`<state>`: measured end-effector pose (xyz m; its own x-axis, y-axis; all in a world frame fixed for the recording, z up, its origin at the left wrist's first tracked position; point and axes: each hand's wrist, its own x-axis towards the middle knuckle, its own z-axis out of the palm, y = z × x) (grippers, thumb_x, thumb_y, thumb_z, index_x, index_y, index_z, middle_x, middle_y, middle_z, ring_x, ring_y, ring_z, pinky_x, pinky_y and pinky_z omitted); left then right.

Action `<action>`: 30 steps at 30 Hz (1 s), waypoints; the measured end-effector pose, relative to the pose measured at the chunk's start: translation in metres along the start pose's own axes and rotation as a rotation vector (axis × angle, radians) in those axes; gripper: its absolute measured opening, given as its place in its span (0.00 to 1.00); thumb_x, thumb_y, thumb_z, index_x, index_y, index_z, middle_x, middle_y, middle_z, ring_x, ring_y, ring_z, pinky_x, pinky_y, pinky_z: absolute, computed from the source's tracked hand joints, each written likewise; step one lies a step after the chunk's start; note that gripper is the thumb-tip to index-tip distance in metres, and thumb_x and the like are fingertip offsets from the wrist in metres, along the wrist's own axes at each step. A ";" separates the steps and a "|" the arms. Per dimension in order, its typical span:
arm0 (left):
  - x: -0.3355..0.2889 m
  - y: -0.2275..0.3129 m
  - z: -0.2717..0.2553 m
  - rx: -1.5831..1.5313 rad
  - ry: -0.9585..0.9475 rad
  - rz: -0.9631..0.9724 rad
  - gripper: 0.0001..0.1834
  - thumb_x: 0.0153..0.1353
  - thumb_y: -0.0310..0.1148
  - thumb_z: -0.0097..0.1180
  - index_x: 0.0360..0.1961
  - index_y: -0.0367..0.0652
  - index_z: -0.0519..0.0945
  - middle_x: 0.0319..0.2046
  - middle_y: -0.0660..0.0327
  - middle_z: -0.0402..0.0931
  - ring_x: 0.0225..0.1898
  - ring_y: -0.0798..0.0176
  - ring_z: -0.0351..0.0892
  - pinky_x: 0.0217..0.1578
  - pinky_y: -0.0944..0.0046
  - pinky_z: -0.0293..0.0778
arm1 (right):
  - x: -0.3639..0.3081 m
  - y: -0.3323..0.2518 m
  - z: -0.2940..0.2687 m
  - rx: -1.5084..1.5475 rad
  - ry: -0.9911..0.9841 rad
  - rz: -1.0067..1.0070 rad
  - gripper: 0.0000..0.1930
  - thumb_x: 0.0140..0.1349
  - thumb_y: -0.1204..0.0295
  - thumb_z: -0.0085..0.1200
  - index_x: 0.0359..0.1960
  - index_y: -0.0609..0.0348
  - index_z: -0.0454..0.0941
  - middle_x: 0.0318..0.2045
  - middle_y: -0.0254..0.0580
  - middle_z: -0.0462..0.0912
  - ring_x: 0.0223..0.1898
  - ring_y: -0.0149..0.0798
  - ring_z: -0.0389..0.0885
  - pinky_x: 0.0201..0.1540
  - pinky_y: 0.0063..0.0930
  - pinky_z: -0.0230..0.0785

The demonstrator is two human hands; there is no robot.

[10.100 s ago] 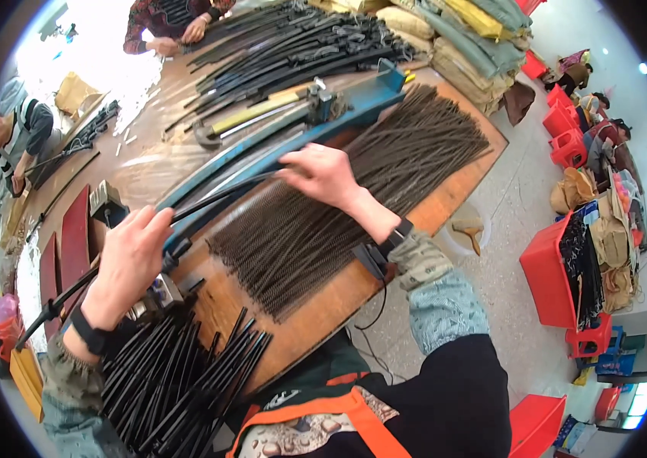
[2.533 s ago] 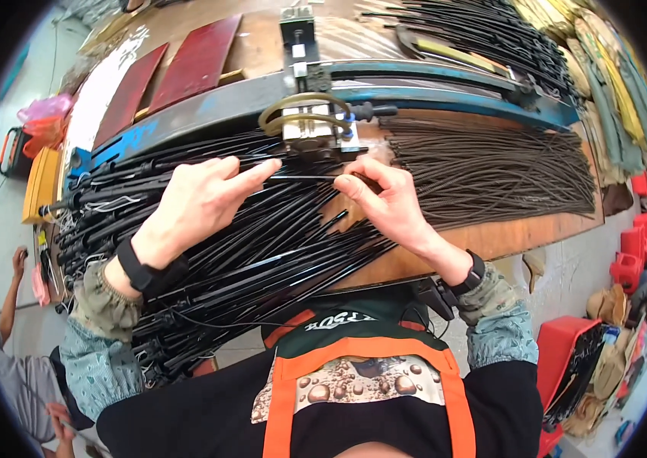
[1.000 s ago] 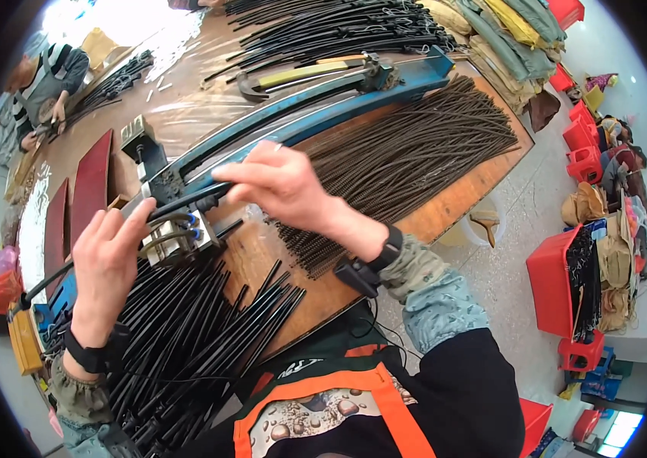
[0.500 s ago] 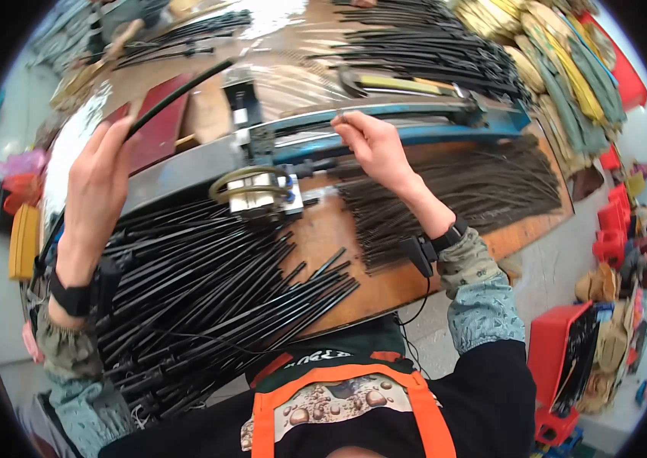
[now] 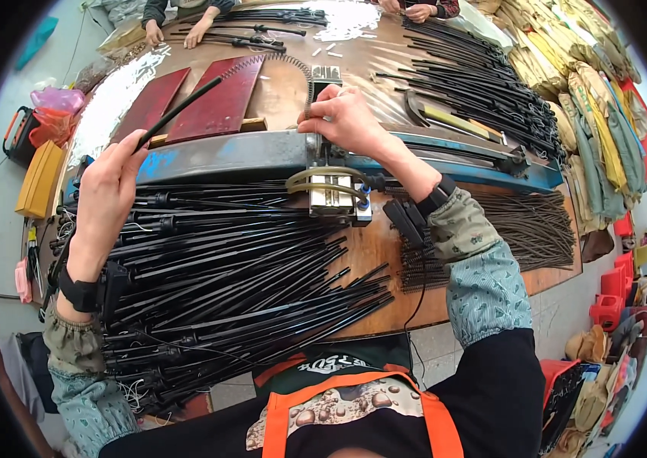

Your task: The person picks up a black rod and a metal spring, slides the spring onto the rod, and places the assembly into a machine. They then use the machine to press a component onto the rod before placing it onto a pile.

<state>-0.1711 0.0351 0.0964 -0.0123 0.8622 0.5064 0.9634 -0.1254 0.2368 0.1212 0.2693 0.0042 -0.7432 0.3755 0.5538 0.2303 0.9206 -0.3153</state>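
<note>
My left hand [image 5: 106, 200] is closed around the lower end of a thin black tube [image 5: 180, 114], tilted up to the right. From the tube's upper end a long coil spring [image 5: 287, 58] comes out and bows over in an arch. At the arch's other end, my right hand [image 5: 348, 122] pinches the spring between thumb and fingers, just above a blue metal rail [image 5: 239, 155]. Below that hand, a metal clamp block [image 5: 331, 191] with a looped hose is fixed to the rail. How far the spring reaches inside the tube is hidden.
Black tubes [image 5: 224, 263] lie heaped on the near left, coil springs [image 5: 533, 229] on the near right. Behind the rail are dark red boards [image 5: 216, 103], a yellow-handled tool [image 5: 449, 120] and more black rods [image 5: 484, 95]. Co-workers' hands [image 5: 200, 29] show at the far edge.
The view has shifted, showing more of the far table. My right hand has moved left along the rail to above the clamp block, closer to the tube's tip. The spring between now arches clearly.
</note>
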 end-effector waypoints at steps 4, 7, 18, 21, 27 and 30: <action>0.008 -0.005 0.008 -0.020 0.021 -0.002 0.13 0.68 0.29 0.56 0.52 0.39 0.79 0.33 0.48 0.79 0.32 0.47 0.79 0.34 0.58 0.72 | 0.006 -0.005 0.004 -0.203 -0.026 -0.072 0.05 0.56 0.66 0.66 0.31 0.51 0.85 0.26 0.33 0.81 0.38 0.39 0.78 0.51 0.37 0.62; 0.017 -0.012 0.018 0.045 0.004 0.031 0.13 0.67 0.30 0.56 0.52 0.43 0.80 0.32 0.49 0.79 0.32 0.47 0.79 0.33 0.56 0.73 | -0.013 0.008 -0.004 -0.331 0.167 -0.085 0.04 0.57 0.68 0.64 0.30 0.50 0.82 0.27 0.31 0.81 0.39 0.39 0.78 0.54 0.39 0.59; 0.071 0.048 0.161 -0.035 -0.179 0.362 0.08 0.64 0.38 0.57 0.37 0.46 0.78 0.29 0.56 0.77 0.34 0.49 0.81 0.32 0.52 0.77 | -0.163 0.061 -0.131 -0.579 0.126 0.165 0.03 0.60 0.73 0.60 0.31 0.57 0.81 0.28 0.39 0.82 0.36 0.45 0.76 0.45 0.39 0.65; 0.070 0.043 0.167 -0.039 -0.201 0.289 0.10 0.64 0.40 0.57 0.36 0.44 0.77 0.29 0.55 0.77 0.34 0.47 0.80 0.33 0.51 0.76 | -0.166 0.067 -0.127 -0.552 0.148 0.139 0.03 0.61 0.74 0.60 0.31 0.59 0.80 0.28 0.40 0.81 0.34 0.46 0.74 0.42 0.39 0.64; 0.064 0.031 0.169 -0.182 -0.128 0.263 0.12 0.64 0.41 0.59 0.33 0.43 0.78 0.28 0.53 0.76 0.34 0.44 0.79 0.35 0.50 0.74 | -0.166 0.073 -0.116 -0.429 0.181 0.214 0.05 0.62 0.73 0.61 0.32 0.60 0.79 0.27 0.40 0.80 0.34 0.45 0.73 0.42 0.37 0.63; 0.065 0.033 0.173 -0.249 -0.106 0.199 0.12 0.62 0.40 0.61 0.32 0.42 0.78 0.29 0.55 0.76 0.34 0.45 0.79 0.36 0.50 0.74 | -0.167 0.075 -0.114 -0.429 0.188 0.238 0.05 0.62 0.73 0.61 0.33 0.60 0.80 0.28 0.40 0.80 0.35 0.44 0.73 0.42 0.36 0.63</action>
<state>-0.0943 0.1717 -0.0063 0.2103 0.8533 0.4770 0.8487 -0.4016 0.3441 0.3337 0.2874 -0.0241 -0.5220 0.5563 0.6466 0.6452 0.7534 -0.1273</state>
